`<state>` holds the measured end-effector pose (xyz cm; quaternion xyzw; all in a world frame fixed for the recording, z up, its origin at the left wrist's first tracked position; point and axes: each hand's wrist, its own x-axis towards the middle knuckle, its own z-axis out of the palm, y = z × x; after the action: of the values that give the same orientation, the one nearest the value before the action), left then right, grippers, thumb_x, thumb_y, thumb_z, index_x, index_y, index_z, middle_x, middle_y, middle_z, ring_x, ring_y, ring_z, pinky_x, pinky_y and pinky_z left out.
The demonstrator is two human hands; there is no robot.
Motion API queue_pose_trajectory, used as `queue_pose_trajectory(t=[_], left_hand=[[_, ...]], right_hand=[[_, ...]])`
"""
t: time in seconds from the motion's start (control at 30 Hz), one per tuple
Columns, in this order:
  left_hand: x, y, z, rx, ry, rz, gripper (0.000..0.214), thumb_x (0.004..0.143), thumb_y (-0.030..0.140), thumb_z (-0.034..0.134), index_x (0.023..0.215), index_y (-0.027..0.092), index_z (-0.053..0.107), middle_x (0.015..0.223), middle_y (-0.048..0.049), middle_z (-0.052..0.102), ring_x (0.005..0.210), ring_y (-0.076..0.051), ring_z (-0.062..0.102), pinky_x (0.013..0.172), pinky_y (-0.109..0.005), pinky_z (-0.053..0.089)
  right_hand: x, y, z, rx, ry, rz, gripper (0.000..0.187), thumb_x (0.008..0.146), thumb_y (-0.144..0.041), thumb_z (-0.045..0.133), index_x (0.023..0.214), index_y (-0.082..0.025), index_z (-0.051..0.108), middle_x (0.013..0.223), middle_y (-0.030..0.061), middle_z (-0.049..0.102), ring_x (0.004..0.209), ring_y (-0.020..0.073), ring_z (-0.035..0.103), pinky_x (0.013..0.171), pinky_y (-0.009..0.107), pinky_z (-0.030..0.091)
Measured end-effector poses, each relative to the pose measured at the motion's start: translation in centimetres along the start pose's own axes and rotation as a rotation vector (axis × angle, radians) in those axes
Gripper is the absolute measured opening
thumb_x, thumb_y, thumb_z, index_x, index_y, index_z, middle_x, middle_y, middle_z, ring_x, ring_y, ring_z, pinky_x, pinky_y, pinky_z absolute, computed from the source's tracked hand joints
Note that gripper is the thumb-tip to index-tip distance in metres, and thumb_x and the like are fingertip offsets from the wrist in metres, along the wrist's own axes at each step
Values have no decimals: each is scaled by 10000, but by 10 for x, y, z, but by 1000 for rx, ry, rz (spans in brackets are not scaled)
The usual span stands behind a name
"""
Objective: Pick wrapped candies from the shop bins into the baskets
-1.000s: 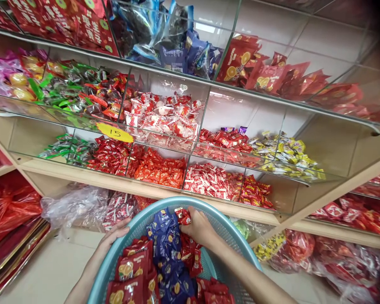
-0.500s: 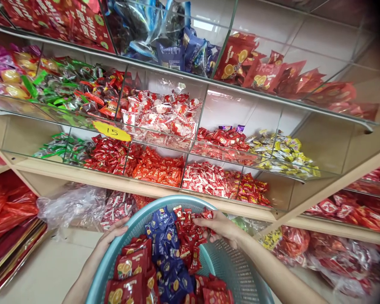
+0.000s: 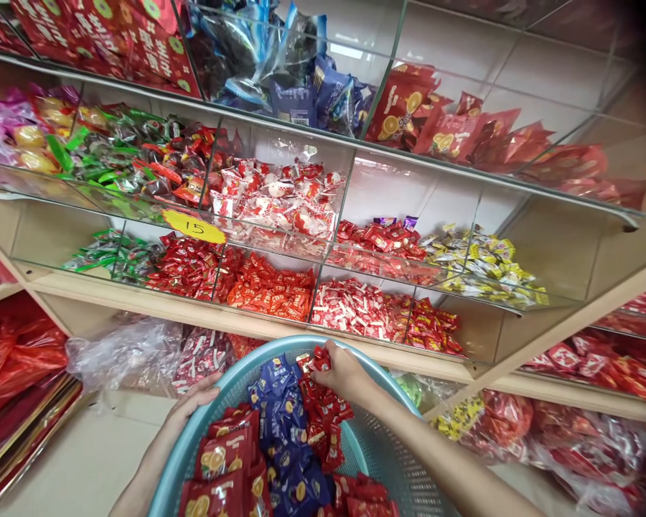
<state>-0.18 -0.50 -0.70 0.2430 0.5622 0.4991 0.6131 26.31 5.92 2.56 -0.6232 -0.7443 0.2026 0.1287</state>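
Note:
I hold a teal plastic basket (image 3: pixel 392 459) in front of glass candy shelves. My left hand (image 3: pixel 194 403) grips its left rim. My right hand (image 3: pixel 342 372) reaches into the far side of the basket and closes on small red wrapped candies (image 3: pixel 323 413). Beside them in the basket lie blue candy packets (image 3: pixel 285 424) and red packets with orange pictures (image 3: pixel 223 459).
Glass bins above hold red candies (image 3: pixel 266 287), red-and-white candies (image 3: pixel 349 305), yellow candies (image 3: pixel 481 262) and green ones (image 3: pixel 105 251). A yellow tag marked 15 (image 3: pixel 194 227) hangs on the glass. Plastic bags of stock (image 3: pixel 123 352) lie under the wooden shelf (image 3: pixel 156 307).
My right hand spread the red candies with fingers apart half a second ago; now it has moved back left and closed on some at the far rim. The left hand stayed on the rim.

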Motion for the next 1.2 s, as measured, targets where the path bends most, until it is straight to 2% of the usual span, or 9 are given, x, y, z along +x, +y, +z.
queue_pose_trajectory(t=[0.1,0.2,0.3,0.47,0.6,0.87,1.07,1.2], left_hand=[[-2,0,1,-6,-2,-2,398,697,260,583,1091,246,529,924,8,638,942,-217,561,830,-267,406],[-3,0,2,-16,-3,-16,422,694,274,588,1109,249,513,888,5,643,894,-229,587,797,-296,436],[-4,1,2,-17,-7,-1,405,696,255,592,1094,228,523,841,12,648,824,-198,598,773,-249,437],[-5,2,3,-15,-6,19,386,700,237,585,1082,216,533,808,11,653,790,-198,605,757,-248,441],[-6,3,5,-15,4,8,403,706,242,580,1104,221,525,765,14,655,732,-191,609,719,-247,450],[-4,1,3,-25,0,7,418,698,235,583,1110,212,520,782,16,649,742,-178,593,723,-226,441],[-3,1,2,-29,-2,-12,403,690,237,589,1088,224,531,756,25,652,722,-172,593,698,-212,446],[-3,1,2,-27,-1,-9,390,692,223,584,1079,224,540,782,21,652,749,-175,594,717,-212,440]], right_hand=[[5,-13,-3,-125,-1,-3,235,692,-327,555,845,-153,516,776,62,582,715,161,506,560,243,283],[9,-23,-5,-185,-21,-7,241,728,-343,523,881,-158,537,842,92,593,771,182,538,594,255,306],[11,-29,-2,-232,-34,-8,257,741,-360,506,892,-159,554,920,119,594,840,210,553,628,272,333],[11,-33,3,-240,-59,59,271,726,-343,511,895,-137,557,952,141,601,860,242,564,648,298,360],[11,-35,6,-220,-37,58,261,731,-332,505,888,-131,558,954,148,595,869,246,558,640,295,357],[8,-21,-8,-144,31,54,299,720,-420,536,816,-138,545,774,88,599,708,179,538,544,252,287],[1,2,-11,-85,91,52,207,707,-345,560,762,-147,542,678,47,578,632,145,517,521,232,279],[-3,5,-11,142,-30,95,185,733,-337,519,745,-157,561,555,3,553,425,111,494,427,221,288]])
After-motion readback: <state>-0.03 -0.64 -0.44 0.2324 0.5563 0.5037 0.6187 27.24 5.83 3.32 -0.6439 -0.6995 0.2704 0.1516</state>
